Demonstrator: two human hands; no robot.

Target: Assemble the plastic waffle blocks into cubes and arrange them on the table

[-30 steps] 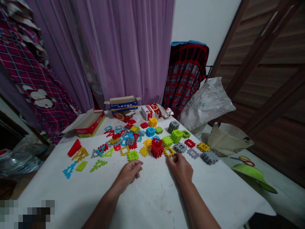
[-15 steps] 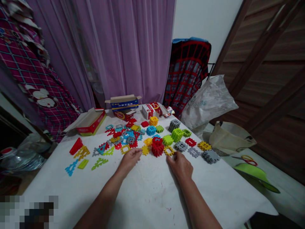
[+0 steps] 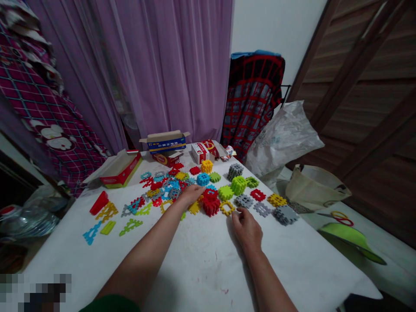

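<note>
My left hand (image 3: 191, 194) reaches over the plastic interlocking pieces, its fingertips beside a red stack (image 3: 211, 203) and a small blue piece (image 3: 211, 188). Its fingers look drawn together, and whatever lies under them is hidden. Below its wrist a bit of a lime piece (image 3: 183, 215) shows next to a yellow piece (image 3: 194, 208). My right hand (image 3: 247, 227) rests on the table with loosely bent fingers, thumb apart and nothing held. Just ahead of its fingertips lies a yellow square frame piece (image 3: 227, 208).
A mixed heap of pieces (image 3: 172, 186) spreads left of centre. Lime (image 3: 238, 185) and grey (image 3: 286, 215) stacks stand to the right. Opened cardboard boxes, one blue (image 3: 167, 145), one red (image 3: 121, 171), line the back. Triangular pieces (image 3: 131, 226) lie at the left.
My left hand has moved forward and right, from beside the yellow piece to the red stack. A lime piece has come into view under its wrist. My right hand has barely moved.
</note>
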